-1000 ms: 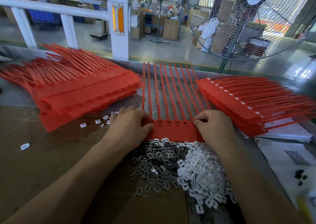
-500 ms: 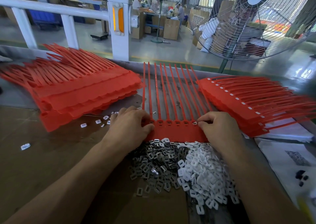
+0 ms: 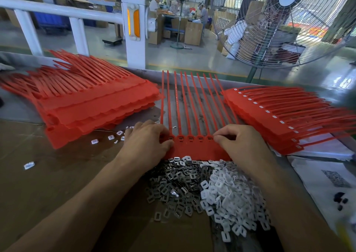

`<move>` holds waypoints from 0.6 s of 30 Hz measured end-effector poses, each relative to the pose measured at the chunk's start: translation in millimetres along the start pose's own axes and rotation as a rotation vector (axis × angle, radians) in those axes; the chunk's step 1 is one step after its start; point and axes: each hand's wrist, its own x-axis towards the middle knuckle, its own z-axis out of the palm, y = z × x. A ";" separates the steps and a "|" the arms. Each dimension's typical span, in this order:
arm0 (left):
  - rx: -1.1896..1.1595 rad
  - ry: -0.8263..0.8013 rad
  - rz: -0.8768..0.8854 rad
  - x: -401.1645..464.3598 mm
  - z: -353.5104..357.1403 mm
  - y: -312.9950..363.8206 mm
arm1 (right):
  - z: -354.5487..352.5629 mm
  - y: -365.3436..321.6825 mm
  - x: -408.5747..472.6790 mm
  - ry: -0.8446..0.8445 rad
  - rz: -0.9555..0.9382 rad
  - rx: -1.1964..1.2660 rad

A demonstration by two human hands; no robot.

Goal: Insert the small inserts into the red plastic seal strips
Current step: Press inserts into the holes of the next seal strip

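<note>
A person's two hands work a red seal strip sheet (image 3: pixel 194 147) lying flat at the middle of a worktable (image 3: pixel 38 184), its thin tails fanning away toward the far edge. The left hand (image 3: pixel 146 146) grips the sheet's left end, thumb lying on top of the red band and fingers curled over the first sockets. The right hand (image 3: pixel 240 146) sits at the sheet's right end with its fingers curled tightly together, thumb and forefinger pinched at the row of sockets; whether a part is caught between the fingertips cannot be told. Just on the near side of the sheet, touching its edge, lies a heap of small inserts: grey metal pieces (image 3: pixel 173 192) toward the left and white plastic pieces (image 3: pixel 227 199) toward the right, partly under the right forearm. A few stray white inserts (image 3: pixel 111 137) are scattered left of the sheet. Beyond those, left of the sheet, is a thick stack of red strip sheets (image 3: pixel 92 107); right of the sheet is a second stack (image 3: pixel 273 117) whose top sheet shows white inserts along its socket row. Past the far side of the sheet stand a white railing post (image 3: pixel 134 30) and a large floor fan (image 3: pixel 289 24).
</note>
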 end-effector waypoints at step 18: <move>0.022 0.010 0.001 0.9 1.6 0.3 | 12.5 -29.8 -14.6 -0.370 -0.208 -0.142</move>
